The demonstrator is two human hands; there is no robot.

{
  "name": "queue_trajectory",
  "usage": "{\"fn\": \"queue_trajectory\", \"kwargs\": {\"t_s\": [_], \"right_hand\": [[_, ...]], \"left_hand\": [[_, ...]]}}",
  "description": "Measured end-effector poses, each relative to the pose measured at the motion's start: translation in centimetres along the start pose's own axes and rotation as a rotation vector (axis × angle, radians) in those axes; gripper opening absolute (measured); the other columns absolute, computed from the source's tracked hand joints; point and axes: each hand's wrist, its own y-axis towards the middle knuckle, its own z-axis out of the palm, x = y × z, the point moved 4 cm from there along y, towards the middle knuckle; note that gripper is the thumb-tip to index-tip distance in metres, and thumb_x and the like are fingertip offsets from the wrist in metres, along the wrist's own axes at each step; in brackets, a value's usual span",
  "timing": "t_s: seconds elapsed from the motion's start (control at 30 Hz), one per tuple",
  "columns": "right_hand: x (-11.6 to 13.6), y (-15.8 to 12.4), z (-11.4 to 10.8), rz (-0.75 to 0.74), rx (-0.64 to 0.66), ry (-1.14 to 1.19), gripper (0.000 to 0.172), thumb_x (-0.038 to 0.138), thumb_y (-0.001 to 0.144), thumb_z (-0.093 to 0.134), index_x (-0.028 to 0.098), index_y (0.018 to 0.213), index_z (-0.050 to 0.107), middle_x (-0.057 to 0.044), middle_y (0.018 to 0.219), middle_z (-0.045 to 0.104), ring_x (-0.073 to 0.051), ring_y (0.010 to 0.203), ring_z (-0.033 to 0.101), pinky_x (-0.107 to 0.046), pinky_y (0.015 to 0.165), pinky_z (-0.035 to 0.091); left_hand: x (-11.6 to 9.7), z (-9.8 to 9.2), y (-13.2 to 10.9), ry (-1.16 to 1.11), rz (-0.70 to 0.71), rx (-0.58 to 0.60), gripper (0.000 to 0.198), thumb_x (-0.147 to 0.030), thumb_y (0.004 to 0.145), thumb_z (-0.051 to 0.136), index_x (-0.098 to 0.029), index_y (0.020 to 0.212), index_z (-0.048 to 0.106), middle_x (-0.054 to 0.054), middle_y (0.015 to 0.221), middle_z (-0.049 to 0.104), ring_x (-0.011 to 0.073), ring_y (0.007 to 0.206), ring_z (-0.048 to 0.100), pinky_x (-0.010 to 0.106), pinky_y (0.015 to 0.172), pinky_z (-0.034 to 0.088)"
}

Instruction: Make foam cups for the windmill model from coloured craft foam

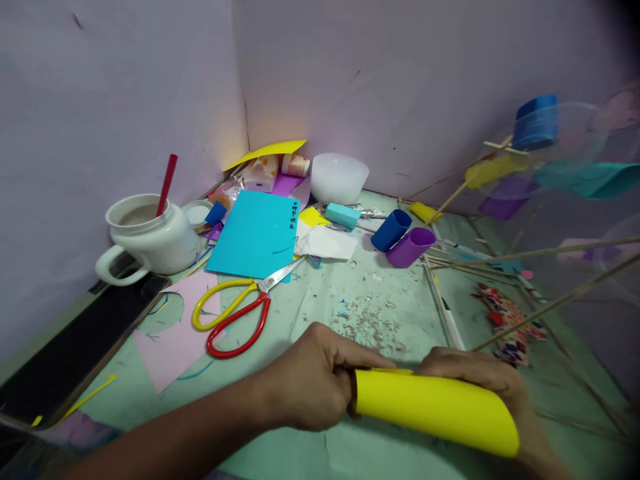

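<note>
A yellow sheet [435, 410], curled into a tube, lies across both hands at the lower right. My left hand [323, 377] grips its left end, with fingers partly inside the opening. Along the upper edge and right end, my right hand [475, 377] is wrapped behind the sheet, its fingers closed on it and partly hidden. Scissors [263, 293] with one yellow and one red handle lie to the left of my left hand. Beyond the hands, a blue paper tube [391, 230] and a purple paper tube [411, 247] stand side by side.
A white mug [170, 240] holds a red stick. Near it are a dark phone [85, 347], pink paper [175, 340] and a blue card [255, 233]. A white bowl [339, 178] sits at the back. Thin sticks [565, 300] with coloured paper pieces extend on the right.
</note>
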Motion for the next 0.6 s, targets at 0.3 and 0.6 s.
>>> {"fn": "queue_trajectory", "kwargs": {"t_s": [0.3,0.6], "right_hand": [[0.1,-0.1,-0.2,0.105,-0.105,-0.048,0.021,0.037,0.062,0.073,0.021,0.076,0.073,-0.003,0.063,0.070,-0.017,0.052,0.065,-0.019,0.045,0.047],[0.3,-0.1,-0.3,0.089,-0.103,0.081,0.021,0.024,0.056,0.076,0.020,0.076,0.073,-0.001,0.061,0.070,-0.013,0.050,0.063,-0.016,0.045,0.044]], "left_hand": [[0.6,0.0,0.7,-0.109,-0.113,-0.116,0.025,-0.007,0.066,0.058,-0.010,0.085,0.075,0.007,0.076,0.073,0.0143,0.066,0.064,0.023,0.061,0.051],[1.8,0.6,0.9,-0.212,-0.309,-0.035,0.011,-0.023,0.055,0.064,-0.012,0.054,0.062,-0.003,0.038,0.053,0.0064,0.032,0.048,0.015,0.032,0.038]]}}
